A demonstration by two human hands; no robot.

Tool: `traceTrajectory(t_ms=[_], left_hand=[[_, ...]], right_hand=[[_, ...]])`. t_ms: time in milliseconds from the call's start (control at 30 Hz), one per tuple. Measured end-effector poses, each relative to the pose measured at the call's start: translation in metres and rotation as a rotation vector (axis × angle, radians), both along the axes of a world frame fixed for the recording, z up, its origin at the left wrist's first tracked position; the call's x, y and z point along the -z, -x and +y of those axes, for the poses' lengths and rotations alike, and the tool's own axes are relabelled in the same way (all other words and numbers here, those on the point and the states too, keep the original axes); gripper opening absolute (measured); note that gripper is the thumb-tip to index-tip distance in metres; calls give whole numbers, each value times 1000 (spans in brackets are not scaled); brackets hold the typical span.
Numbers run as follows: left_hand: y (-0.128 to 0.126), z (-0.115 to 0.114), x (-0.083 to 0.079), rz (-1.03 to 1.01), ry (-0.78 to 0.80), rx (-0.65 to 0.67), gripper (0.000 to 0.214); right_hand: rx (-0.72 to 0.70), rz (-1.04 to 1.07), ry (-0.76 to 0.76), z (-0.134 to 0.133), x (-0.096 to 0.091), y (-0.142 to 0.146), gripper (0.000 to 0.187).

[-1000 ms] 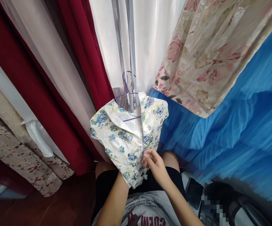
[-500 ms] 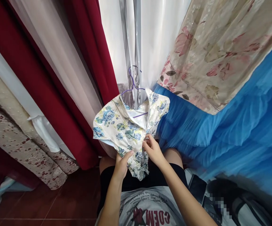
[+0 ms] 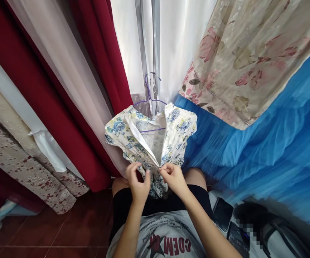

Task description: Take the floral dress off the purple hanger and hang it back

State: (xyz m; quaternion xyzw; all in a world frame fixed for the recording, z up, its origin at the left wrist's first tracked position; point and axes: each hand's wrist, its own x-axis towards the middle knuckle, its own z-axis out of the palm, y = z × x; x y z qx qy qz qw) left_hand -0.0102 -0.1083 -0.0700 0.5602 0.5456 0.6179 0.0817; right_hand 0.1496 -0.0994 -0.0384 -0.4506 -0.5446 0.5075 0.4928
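Observation:
A cream blouse [image 3: 119, 126] with blue flowers and green leaves hangs on a purple wire hanger [image 3: 149, 96], its neckline open in a deep V. At the point of the V, my right hand [image 3: 173, 177] pinches the front edge of the blouse between thumb and fingers. My left hand [image 3: 138, 183] is beside the lower left front, thumb and fingers apart, with nothing visibly held. Gathered cloth below the V shows between both hands, over my lap.
Dark red curtains [image 3: 93, 143] and white sheer cloth [image 3: 182, 43] hang ahead. Floral beige cloth [image 3: 241, 71] and blue ruffled fabric [image 3: 224, 150] are on the right. Dark phone-like devices [image 3: 223, 214] lie at lower right, above reddish floor tiles [image 3: 82, 225] at left.
My left hand has let go of the blouse and opened. The neckline is spread wider, and my right hand has moved slightly down, still pinching the front edge.

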Motion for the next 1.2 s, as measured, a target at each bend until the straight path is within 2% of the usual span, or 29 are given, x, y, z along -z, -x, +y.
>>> traceTrajectory(t_ms=[67, 133, 200, 300, 400, 500, 600, 700, 767, 800, 833, 900, 1000, 1100, 1133, 1200], left_hand=[[-18, -5, 3, 30, 91, 250, 26], [-28, -5, 5, 13, 164, 344, 13], [-30, -2, 6, 20, 191, 339, 2], [-23, 3, -2, 141, 214, 362, 8], [-18, 4, -16, 352, 271, 368, 12], [-19, 2, -27, 555, 326, 347, 13], [-19, 3, -26, 691, 352, 347, 15], [-15, 9, -13, 716, 364, 378, 18], [-10, 16, -8, 670, 348, 413, 12], [-7, 20, -11, 625, 320, 440, 9], [-4, 25, -18, 564, 276, 468, 8], [2, 37, -47, 420, 135, 501, 21], [9, 59, -115, 306, -128, 404, 38], [9, 86, -177, 349, -281, 392, 37], [7, 94, -191, 396, -300, 403, 30], [2, 105, -208, 487, -355, 402, 22]], right_hand=[[-27, -7, -5, -2, -3, 7, 24], [-61, 20, 12, -2, -7, 11, 24], [-88, 68, 43, 1, -15, 13, 26], [-64, 138, 31, 17, -38, 9, 31], [-5, 217, -41, 47, -78, 4, 37], [20, 261, -122, 83, -126, 4, 33], [44, 303, -167, 109, -165, 9, 23], [67, 284, -242, 117, -179, 12, 19], [51, 231, -292, 113, -175, 12, 19], [43, 197, -309, 109, -171, 11, 20], [40, 165, -324, 105, -166, 10, 19], [52, 112, -347, 97, -158, 8, 19], [60, 70, -393, 86, -155, 5, 20], [45, 41, -447, 81, -161, 3, 21], [40, 30, -460, 82, -163, 3, 21], [53, -4, -483, 87, -163, 3, 20]])
